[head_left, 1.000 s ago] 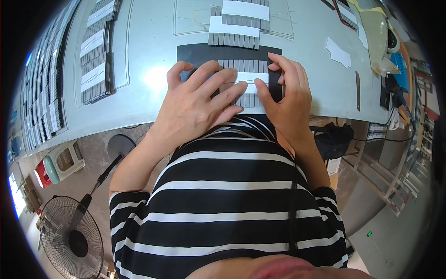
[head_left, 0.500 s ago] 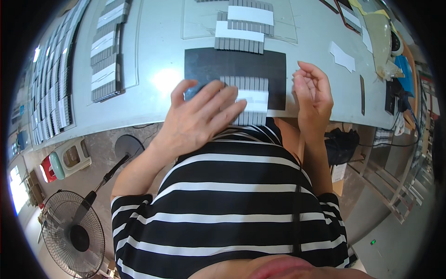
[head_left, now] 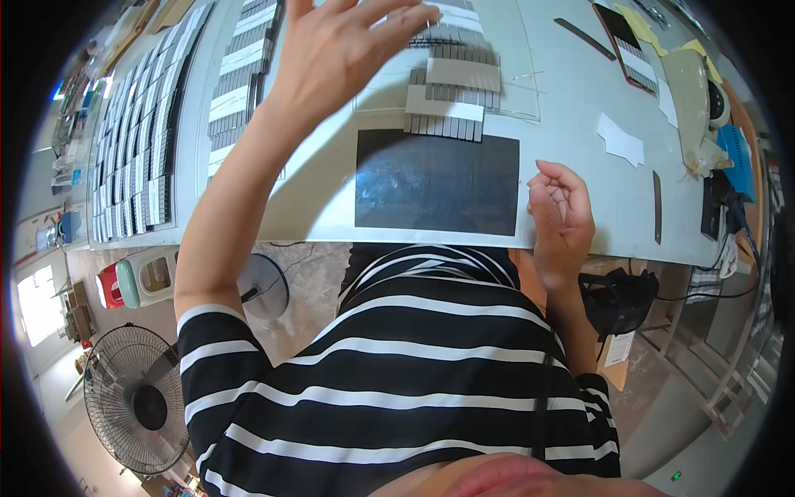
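My left hand stretches over the far part of the table, its fingers spread and its thumb cut off by the top edge. The fingertips are at a grey ribbed panel with a white band; whether they touch it I cannot tell. Nearer me, two similar panels overlap, the upper one and the lower one, its front edge at a dark rectangular mat. Nothing lies on the mat. My right hand hovers by the mat's right side, fingers loosely curled, thumb apart, nothing visible in it.
Stacked ribbed panels fill the table's left side, with another column beside them. On the right lie a white paper piece, a flat dark strip and a phone. A fan stands at lower left.
My left hand has left the mat and reached forward to the far panels. The ribbed panel that lay under it is gone from the mat. The view has shifted; my right hand keeps its pose.
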`<state>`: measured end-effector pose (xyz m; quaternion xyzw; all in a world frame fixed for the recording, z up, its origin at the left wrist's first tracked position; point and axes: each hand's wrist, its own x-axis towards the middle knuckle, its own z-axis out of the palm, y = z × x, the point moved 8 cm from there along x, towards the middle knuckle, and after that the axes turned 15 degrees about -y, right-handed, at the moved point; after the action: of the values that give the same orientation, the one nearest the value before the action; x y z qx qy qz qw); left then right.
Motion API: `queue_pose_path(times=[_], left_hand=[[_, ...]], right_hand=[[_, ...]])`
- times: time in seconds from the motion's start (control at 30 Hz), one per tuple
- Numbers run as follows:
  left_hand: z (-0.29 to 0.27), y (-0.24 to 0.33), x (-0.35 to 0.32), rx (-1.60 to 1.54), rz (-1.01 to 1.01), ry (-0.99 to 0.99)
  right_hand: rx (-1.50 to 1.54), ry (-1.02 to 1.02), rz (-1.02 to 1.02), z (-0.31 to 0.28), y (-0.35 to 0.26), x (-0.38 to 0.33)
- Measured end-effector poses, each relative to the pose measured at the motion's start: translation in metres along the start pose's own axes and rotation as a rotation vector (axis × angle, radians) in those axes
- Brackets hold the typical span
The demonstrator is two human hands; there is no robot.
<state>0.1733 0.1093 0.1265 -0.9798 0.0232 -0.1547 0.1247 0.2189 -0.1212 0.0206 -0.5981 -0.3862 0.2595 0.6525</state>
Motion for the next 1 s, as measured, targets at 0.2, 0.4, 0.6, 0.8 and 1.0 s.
queue_pose_path(times=[0.2, 0.4, 0.6, 0.8, 1.0], left_hand=[[0.062, -0.024, 0.026, 0.006, 0.028, -0.026], [0.076, -0.022, 0.019, -0.255, 0.144, -0.170], [0.038, -0.015, 0.001, -0.447, 0.204, -0.105], [0.037, -0.010, -0.030, -0.151, 0.044, -0.129], [0.060, -0.008, -0.017, -0.157, -0.016, -0.151]], right_hand=[[-0.023, 0.010, 0.008, -0.002, 0.002, 0.000], [-0.010, -0.016, 0.008, -0.002, 0.004, 0.001], [-0.315, -0.047, 0.082, -0.008, -0.016, 0.019], [-0.942, -0.056, -0.099, -0.026, -0.037, 0.072], [-0.933, -0.143, 0.148, -0.027, -0.014, 0.120]])
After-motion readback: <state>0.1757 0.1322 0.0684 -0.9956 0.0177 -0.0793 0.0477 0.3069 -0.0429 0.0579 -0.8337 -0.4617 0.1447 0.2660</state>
